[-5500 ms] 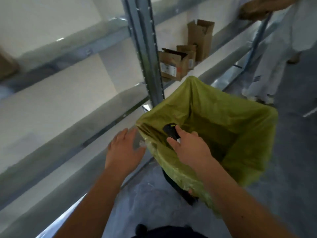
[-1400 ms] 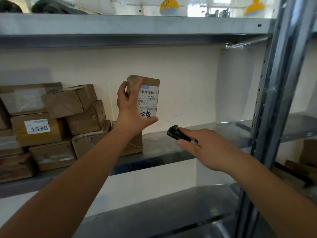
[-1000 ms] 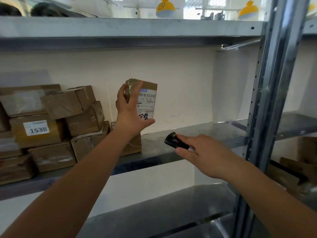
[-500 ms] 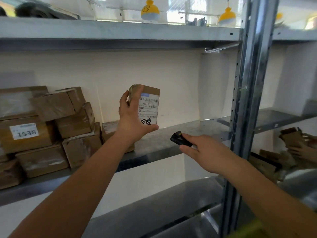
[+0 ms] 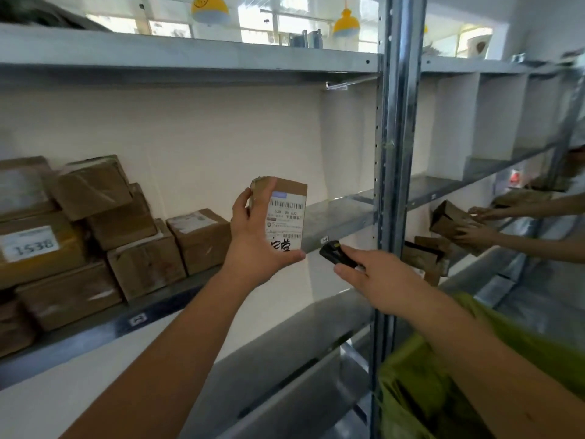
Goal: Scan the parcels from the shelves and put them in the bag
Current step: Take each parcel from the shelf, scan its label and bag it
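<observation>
Bag (image 5: 421, 391) cut by frame edge

Both arms outstretched, left hand (image 5: 253, 245) raised gripping, right hand (image 5: 376, 280) lower, clasped.

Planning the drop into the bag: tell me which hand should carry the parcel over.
Left. The left hand already grips the parcel upright, label facing out. The right hand is occupied holding the scanner. The green bag sits lower right, probably reachable across.

A stack of boxes (image 5: 95, 236) sits on the shelf (image 5: 335, 213) at left, the held parcel (image 5: 286, 213) before it, the scanner (image 5: 335, 253) just right, the bag (image 5: 443, 391) lower right.
</observation>
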The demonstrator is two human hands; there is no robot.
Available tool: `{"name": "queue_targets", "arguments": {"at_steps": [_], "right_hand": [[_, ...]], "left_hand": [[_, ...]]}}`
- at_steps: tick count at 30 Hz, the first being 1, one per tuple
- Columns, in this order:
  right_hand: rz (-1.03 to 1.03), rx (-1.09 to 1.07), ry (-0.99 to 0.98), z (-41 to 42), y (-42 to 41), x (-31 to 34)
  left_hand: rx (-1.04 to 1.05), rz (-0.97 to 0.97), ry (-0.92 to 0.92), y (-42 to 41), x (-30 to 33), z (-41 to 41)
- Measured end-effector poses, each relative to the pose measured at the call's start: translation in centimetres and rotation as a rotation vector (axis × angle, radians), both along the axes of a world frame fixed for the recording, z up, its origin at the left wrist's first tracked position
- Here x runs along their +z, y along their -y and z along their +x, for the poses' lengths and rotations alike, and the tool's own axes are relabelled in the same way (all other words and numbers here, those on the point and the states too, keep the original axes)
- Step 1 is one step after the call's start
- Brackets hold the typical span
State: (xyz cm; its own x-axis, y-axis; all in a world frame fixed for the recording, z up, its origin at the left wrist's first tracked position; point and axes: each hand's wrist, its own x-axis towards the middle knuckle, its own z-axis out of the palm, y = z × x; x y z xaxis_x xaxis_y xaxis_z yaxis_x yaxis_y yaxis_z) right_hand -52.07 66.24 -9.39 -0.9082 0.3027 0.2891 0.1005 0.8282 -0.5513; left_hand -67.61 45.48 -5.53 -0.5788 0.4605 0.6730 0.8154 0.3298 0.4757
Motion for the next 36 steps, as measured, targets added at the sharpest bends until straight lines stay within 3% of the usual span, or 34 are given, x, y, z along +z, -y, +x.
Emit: {"name": "queue_targets", "arguments": {"at_steps": [10, 22, 29, 36], "right_hand": [[-0.001, -0.248, 0.154, 11.8, 5.1, -4.1], [-0.187, -0.625, 0.299, 28.4, 6.2, -13.4], [-0.295, -0.769, 0.418, 30.9, 3.3, -16.7], [-0.372, -0.825, 0.430, 29.6, -4.9, -18.8]], "left_hand": [[-0.222, -0.014, 0.156, 2.0, -6.3, 8.6], [-0.541, -0.131, 0.435, -3.4, -18.7, 20.1], [-0.653, -0.280, 0.547, -10.1, -22.9, 22.2], [-0.659, -0.415, 0.617, -19.0, -27.0, 20.9]]}}
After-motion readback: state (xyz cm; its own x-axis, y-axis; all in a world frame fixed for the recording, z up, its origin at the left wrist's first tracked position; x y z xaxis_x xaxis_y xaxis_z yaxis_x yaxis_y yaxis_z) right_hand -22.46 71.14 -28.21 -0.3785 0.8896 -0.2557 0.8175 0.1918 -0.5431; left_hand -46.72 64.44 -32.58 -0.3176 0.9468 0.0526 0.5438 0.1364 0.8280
